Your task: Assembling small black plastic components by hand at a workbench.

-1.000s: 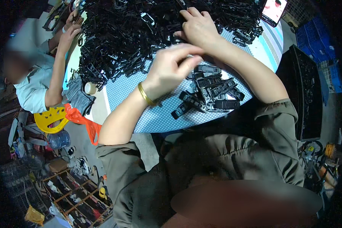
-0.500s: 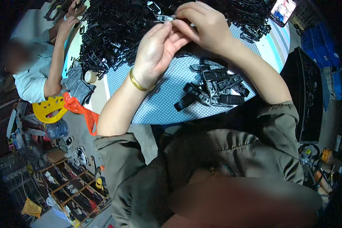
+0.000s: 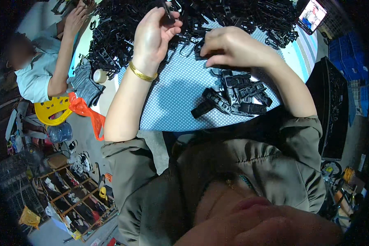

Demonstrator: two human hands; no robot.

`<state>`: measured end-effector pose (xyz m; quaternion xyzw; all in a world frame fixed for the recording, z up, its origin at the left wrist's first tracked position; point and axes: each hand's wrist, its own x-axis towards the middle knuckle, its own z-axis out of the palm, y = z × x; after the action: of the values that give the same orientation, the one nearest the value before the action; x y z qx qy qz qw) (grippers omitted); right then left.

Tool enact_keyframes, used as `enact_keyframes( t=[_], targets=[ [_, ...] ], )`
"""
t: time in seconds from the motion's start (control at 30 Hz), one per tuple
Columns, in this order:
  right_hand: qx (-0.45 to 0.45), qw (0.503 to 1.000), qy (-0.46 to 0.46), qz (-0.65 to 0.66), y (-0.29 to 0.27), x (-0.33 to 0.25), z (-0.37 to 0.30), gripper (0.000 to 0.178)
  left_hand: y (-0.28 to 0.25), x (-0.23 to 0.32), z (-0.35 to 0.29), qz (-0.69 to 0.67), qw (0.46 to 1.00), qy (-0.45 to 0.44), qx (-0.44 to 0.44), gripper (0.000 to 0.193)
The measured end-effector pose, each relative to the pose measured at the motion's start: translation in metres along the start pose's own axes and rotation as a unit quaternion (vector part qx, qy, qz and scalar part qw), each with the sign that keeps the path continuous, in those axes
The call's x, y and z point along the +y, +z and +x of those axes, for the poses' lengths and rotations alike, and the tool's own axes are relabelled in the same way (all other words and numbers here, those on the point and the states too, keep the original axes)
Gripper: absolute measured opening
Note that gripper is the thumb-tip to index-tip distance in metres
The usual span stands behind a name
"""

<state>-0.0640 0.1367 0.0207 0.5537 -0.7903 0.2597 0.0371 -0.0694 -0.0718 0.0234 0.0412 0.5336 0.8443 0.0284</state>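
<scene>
My left hand (image 3: 151, 41), with a gold bangle at the wrist, is raised over the far pile, fingers closed on a small black plastic part (image 3: 169, 17). To its right, my right hand (image 3: 235, 48) is bent down over the table with its fingers curled. Its fingertips meet another black part (image 3: 199, 50) at the near edge of the pile; what lies between thumb and fingers is hidden. Nearer me, below the right hand, several longer black clip-like assemblies (image 3: 235, 93) lie heaped on the dotted cloth (image 3: 168, 104).
A large pile of black parts (image 3: 110, 33) covers the table's far side. A phone (image 3: 311, 16) stands at the far right. On the left are a tape roll (image 3: 99, 76), grey cloth (image 3: 86, 84), a red bag (image 3: 84, 108), a yellow stool (image 3: 49, 110) and another person (image 3: 41, 69).
My hands have come apart from where they met. The left moved up and left with a black part; the right dropped lower, to the pile's near edge.
</scene>
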Motion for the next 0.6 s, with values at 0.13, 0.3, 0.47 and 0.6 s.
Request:
enact_keyframes(
  t=[0.13,0.3,0.47,0.6],
  targets=[
    [0.011,0.995,0.035,-0.091,0.008,-0.006,0.003,0.019,0.007,-0.004,-0.002,0.090,0.996,-0.019,-0.022,0.026],
    [0.027,0.993,0.027,-0.113,0.011,-0.006,0.003,0.014,0.014,-0.006,-0.004,0.128,0.991,-0.007,-0.022,0.026],
    [0.057,0.995,-0.002,-0.087,0.008,0.002,0.000,0.015,0.013,-0.003,-0.003,0.161,0.987,-0.018,-0.022,0.028],
    [0.075,0.993,0.085,0.033,0.001,0.009,-0.001,0.016,0.011,-0.009,-0.005,0.163,0.986,-0.035,-0.025,0.030]
  ],
)
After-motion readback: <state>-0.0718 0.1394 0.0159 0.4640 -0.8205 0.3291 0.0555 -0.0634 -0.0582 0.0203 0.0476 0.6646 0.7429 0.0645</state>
